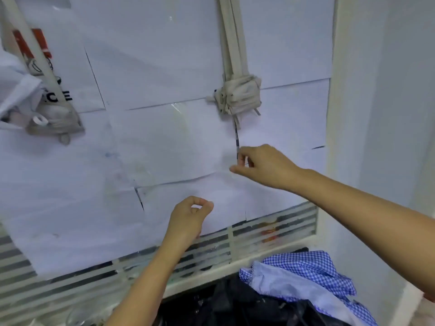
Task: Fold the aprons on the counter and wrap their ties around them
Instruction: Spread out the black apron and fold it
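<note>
Right hand: my right hand, right of centre, has thumb and fingertips pinched on the thin dark strip that hangs from the bundle above.
Why held so: a fingertip pinch suits something this narrow. I judge I am pulling the strip's loose end, either to free it or to tighten it.
Left hand: my left hand, lower centre, is raised in front of the wall with its fingers curled and the thumb tip on the forefinger. I see nothing in it.
Hands together or apart: they are apart, the left one lower and nearer me.
Strap bundle: the cream strap bundle, upper centre, is wound on itself into a tight block and hangs by long straps that run up out of the frame. Wound that way, it keeps off the counter.
Task's things: the blue checked cloth lies crumpled at lower right, partly over the dark cloth at bottom centre. I take these for the aprons. They are unfolded, and neither hand touches them.
Task progress: folding looks not yet begun on this pile.
Container: a white plastic bag hangs at upper left.
Its contents: it bulges, but I cannot tell what is inside.
Wall: paper sheets cover the wall, with a striped glass band below them.
</note>
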The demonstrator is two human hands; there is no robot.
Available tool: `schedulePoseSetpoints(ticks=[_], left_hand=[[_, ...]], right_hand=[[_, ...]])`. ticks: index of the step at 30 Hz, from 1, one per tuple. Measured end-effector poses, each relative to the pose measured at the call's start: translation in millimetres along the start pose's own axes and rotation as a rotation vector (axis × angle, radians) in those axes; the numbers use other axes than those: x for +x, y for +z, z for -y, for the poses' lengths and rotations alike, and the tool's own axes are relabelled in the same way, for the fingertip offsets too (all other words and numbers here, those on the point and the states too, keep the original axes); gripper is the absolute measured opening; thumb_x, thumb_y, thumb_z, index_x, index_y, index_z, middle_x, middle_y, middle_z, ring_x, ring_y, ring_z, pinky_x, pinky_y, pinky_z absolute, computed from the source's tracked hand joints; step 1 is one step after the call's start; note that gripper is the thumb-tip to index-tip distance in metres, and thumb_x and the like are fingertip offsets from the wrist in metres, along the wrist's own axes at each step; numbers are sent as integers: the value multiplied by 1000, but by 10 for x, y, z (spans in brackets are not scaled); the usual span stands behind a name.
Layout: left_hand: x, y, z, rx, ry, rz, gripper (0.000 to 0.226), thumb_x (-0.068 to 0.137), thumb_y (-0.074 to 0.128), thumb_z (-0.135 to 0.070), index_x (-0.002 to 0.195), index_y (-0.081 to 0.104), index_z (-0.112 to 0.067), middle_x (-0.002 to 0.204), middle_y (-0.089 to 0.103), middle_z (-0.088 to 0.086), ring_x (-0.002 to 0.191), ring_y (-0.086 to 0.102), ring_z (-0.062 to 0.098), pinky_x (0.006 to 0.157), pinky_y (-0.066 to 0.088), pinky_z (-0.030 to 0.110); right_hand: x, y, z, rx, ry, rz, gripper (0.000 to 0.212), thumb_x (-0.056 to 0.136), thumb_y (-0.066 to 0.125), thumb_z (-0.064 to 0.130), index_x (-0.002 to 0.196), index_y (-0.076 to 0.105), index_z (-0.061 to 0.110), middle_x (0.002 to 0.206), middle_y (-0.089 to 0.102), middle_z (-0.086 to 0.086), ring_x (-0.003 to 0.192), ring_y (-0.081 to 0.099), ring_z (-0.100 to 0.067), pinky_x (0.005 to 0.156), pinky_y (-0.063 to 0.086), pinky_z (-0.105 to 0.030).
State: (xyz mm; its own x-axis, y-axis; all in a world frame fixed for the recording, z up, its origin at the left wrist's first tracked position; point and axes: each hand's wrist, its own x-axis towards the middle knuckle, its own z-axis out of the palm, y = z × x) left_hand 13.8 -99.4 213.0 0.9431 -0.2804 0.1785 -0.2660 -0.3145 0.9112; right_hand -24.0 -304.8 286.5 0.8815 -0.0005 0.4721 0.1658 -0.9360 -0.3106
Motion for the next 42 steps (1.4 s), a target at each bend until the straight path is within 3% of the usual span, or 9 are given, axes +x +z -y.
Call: schedulePoseSetpoints(ticks=[4,10,14,18,27,31,35,39,42], left_hand=[[-271,174,862,51,-164,82,6,91,61,-16,93,62,-11,48,54,-6,43,49,11,51,45,30],[-792,438,2063,377,-346,339,22,86,68,-26,104,56,-23,103,61,-2,95,59,11,81,47,22],[-1175,679,2693,696,-554,569,86,81,71,-36,150,20,-25,156,14,11,143,16,36,114,25,45],[-1524,826,3093,722,-834,528,106,84,66,-47,150,-14,-29,156,-25,9,143,-13,43,113,11,61],[-1797,828,3389,628,-632,61,45,89,64,-21,129,44,-20,154,25,0,146,12,22,117,13,51],[-1727,760,3350,539,-688,119,56,83,70,-17,132,43,-18,154,23,2,144,16,23,116,15,50],[-1461,736,3065,288,-578,262,119,59,84,-42,152,10,-26,159,9,6,146,9,25,116,18,53],[-1088,743,2370,396,-169,351,110,69,82,-39,148,7,-46,159,-8,-2,146,-9,22,118,6,53],[-862,631,2090,510,3,377,84,74,79,-34,144,34,-32,154,22,1,144,14,21,119,8,48]], right_hand=[[-752,963,-557,-140,134,362,37,90,58,45,114,51,19,104,61,1,90,57,-19,69,39,-29],[-1819,1827,-1120,-12,340,769,80,76,71,56,138,39,17,136,43,-5,115,49,-22,89,41,-30],[-2290,2230,-1074,163,288,954,122,44,52,85,148,24,28,156,19,-3,143,20,-22,113,28,-33],[-2613,2707,-961,-55,194,1103,108,68,69,66,152,9,31,160,-10,-10,147,-9,-31,118,8,-46],[-2798,3056,-903,-43,184,900,33,92,57,12,124,56,16,132,50,-7,123,46,-24,101,39,-29],[-2462,2863,-933,211,218,905,25,92,60,13,115,69,12,117,68,0,109,61,-15,93,43,-19],[-2067,2555,-868,238,112,896,19,94,58,20,104,70,10,97,68,2,87,59,-12,75,41,-21],[-1631,2126,-686,246,-23,957,22,96,54,14,115,66,14,109,65,8,93,56,-5,79,37,-10],[-1254,1679,-510,261,-87,869,16,96,53,17,105,66,21,90,56,21,82,48,4,77,34,-10]])
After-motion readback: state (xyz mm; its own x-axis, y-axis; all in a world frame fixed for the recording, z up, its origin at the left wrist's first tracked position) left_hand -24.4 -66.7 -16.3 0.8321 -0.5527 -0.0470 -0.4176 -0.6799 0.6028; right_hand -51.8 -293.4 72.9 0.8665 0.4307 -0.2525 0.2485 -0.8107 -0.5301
